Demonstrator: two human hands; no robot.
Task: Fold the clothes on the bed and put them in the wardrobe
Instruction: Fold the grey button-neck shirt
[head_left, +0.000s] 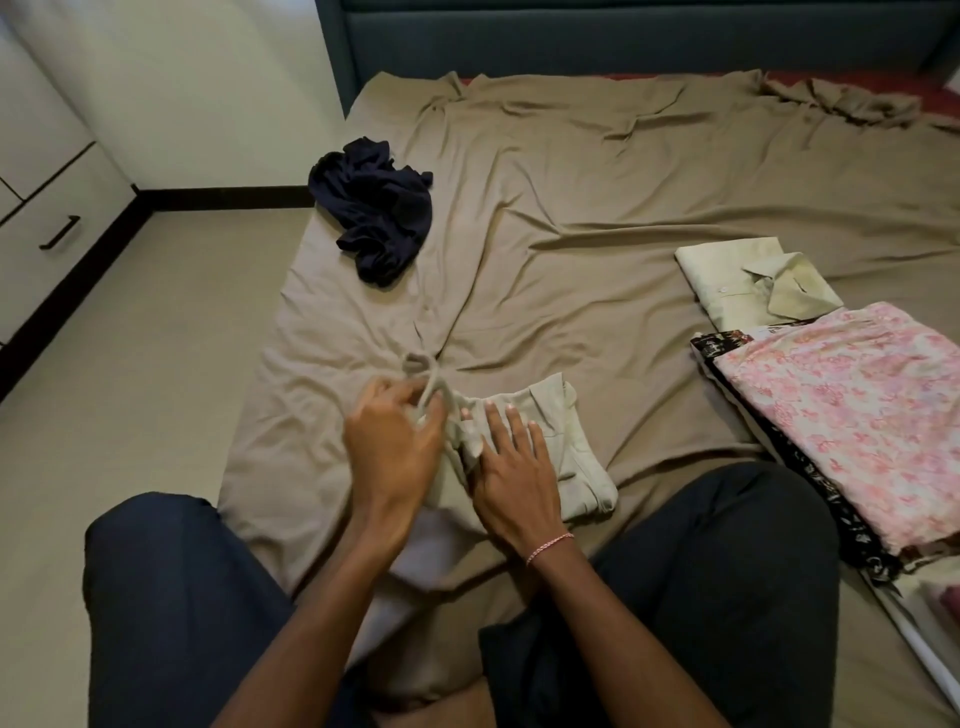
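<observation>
Between my knees on the bed (571, 208), I press the half-folded pale garment (576, 452) flat with my right hand (511, 467), fingers straight, while my left hand (395, 441) pinches its drawstring (421, 366). Tugging that cord too hard could, I judge, drag the fold open.

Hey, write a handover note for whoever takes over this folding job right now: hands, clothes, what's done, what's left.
Left hand pinches the drawstring of the pale garment; right hand rests flat on it.
Done: cream shirt and pink floral cloth lie folded at the right of the bed.
To do: finish the pale garment, fold the crumpled navy garment, store everything in the white unit, seemingly the wardrobe.
</observation>
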